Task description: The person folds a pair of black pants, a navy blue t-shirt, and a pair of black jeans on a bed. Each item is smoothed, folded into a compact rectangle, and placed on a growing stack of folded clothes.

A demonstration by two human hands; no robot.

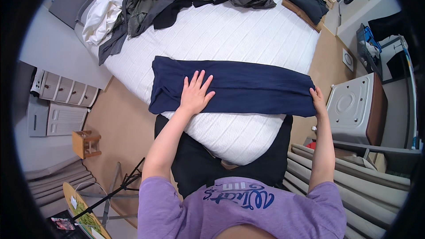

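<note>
Navy trousers [256,86], folded lengthwise into a long strip, lie across the near end of the white quilted bed [234,40]. My left hand [195,95] rests flat on them near their wider left end, fingers spread. At the narrower right end, my right hand [319,102] grips the edge, fingertips on top; the rest of that grip is partly hidden. The cloth looks mostly smooth, with a few creases at the left end and a long fold line along the middle.
Rumpled grey, olive and black clothes [155,0] and a white garment [102,20] are heaped at the bed's far side. Folded dark clothes [306,3] sit at its far right corner. A white-topped cabinet [349,106] stands right, a wooden stool [86,144] and black tripod [116,194] left.
</note>
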